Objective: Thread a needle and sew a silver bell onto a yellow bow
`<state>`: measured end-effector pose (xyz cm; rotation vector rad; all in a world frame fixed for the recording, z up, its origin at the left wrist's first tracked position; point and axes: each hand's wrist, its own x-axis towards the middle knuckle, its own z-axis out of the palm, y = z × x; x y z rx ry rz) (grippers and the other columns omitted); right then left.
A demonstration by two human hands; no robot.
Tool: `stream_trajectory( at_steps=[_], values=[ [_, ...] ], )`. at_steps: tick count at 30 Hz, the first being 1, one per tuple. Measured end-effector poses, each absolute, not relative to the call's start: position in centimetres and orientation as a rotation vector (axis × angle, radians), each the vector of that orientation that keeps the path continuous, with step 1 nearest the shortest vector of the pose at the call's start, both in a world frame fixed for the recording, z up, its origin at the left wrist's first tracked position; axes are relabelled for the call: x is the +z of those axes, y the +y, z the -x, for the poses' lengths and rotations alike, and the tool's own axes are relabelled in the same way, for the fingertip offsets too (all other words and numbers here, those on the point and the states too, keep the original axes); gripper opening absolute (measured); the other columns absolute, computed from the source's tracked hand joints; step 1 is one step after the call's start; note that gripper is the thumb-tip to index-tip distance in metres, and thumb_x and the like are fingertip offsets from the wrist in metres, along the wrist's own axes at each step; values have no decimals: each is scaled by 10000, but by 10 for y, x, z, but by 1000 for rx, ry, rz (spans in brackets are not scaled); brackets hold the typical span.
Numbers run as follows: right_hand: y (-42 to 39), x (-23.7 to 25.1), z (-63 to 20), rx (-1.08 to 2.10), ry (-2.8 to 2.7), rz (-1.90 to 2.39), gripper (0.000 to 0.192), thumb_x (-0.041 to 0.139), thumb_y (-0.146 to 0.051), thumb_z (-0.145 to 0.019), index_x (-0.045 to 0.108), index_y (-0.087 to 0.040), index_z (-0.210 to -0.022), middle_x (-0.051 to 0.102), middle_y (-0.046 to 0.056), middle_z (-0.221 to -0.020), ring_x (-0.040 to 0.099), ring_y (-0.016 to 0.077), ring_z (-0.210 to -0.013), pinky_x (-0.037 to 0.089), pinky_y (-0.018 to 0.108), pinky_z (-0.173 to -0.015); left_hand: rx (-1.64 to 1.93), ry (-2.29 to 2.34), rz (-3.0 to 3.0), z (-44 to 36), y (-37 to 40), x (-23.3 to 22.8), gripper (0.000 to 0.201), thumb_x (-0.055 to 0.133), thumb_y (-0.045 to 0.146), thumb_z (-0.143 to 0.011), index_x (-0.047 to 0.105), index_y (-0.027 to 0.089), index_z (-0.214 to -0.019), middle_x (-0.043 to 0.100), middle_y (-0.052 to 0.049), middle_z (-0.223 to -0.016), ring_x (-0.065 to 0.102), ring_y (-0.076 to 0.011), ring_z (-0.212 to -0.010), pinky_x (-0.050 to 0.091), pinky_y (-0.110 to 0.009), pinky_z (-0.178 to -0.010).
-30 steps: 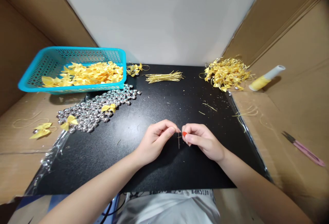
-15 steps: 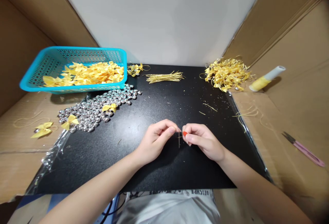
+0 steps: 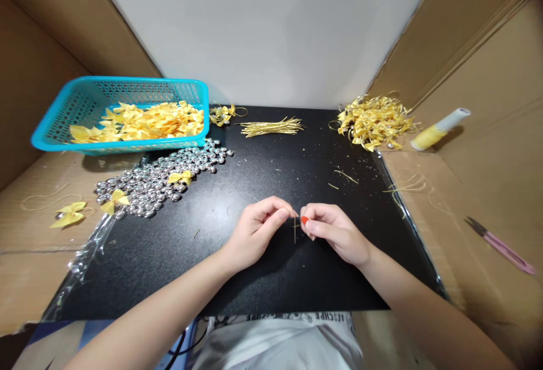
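Note:
Over the middle of the black mat point(image 3: 237, 268), my left hand point(image 3: 257, 231) and my right hand point(image 3: 335, 231) meet fingertip to fingertip. Between them they pinch a thin gold thread point(image 3: 295, 231), whose ends hang down between the fingers. A small red-orange tip shows at my right hand's fingers. A pile of silver beads point(image 3: 156, 180) lies to the left on the mat, with a yellow bow point(image 3: 180, 177) on top of it. A bundle of gold threads point(image 3: 271, 127) lies at the mat's far edge.
A turquoise basket point(image 3: 63, 112) full of yellow bows stands at the back left. A heap of bows with gold loops point(image 3: 373, 121) sits at the back right, beside a glue tube point(image 3: 439, 129). Pink snips point(image 3: 500, 245) lie on the cardboard at right. Loose bows point(image 3: 68, 214) lie at left.

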<state>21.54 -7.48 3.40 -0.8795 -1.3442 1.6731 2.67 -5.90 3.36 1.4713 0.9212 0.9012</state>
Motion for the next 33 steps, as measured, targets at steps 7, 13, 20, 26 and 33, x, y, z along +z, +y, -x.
stream_trajectory(
  at_steps=[7, 13, 20, 26, 33],
  values=[
    [-74, 34, -215, 1681, -1329, 879, 348, 655, -418, -836, 516, -181, -623, 467, -22, -598, 393, 116, -584, 310, 265, -579, 934, 887, -1504, -27, -59, 32, 250, 532, 349, -935, 656, 167, -816, 549, 15, -646, 505, -101, -629, 405, -210, -612],
    [-75, 33, -214, 1690, -1328, 876, 341, 653, -412, -837, 521, -179, -625, 472, -21, -599, 399, 115, -582, 316, 262, -574, 947, 889, -1503, -28, -58, 32, 253, 530, 351, -937, 654, 165, -818, 547, 14, -649, 508, -101, -631, 399, -207, -597],
    [-74, 34, -214, 1682, -1332, 878, 346, 650, -413, -837, 520, -178, -619, 469, -21, -596, 399, 114, -581, 318, 260, -573, 953, 885, -1520, -27, -58, 31, 238, 534, 337, -933, 660, 171, -818, 504, 30, -594, 502, -102, -615, 403, -208, -599],
    [-74, 34, -214, 1691, -1326, 885, 348, 654, -420, -833, 520, -179, -621, 469, -22, -596, 399, 114, -580, 320, 260, -574, 946, 903, -1523, -27, -57, 31, 241, 536, 344, -927, 663, 170, -819, 484, 33, -565, 510, -111, -608, 411, -218, -600],
    [-74, 33, -213, 1694, -1317, 895, 344, 657, -425, -826, 524, -179, -626, 472, -23, -601, 396, 111, -574, 316, 260, -571, 937, 922, -1517, -28, -59, 31, 252, 528, 362, -925, 668, 171, -838, 490, 31, -567, 503, -112, -593, 403, -218, -580]
  ],
)
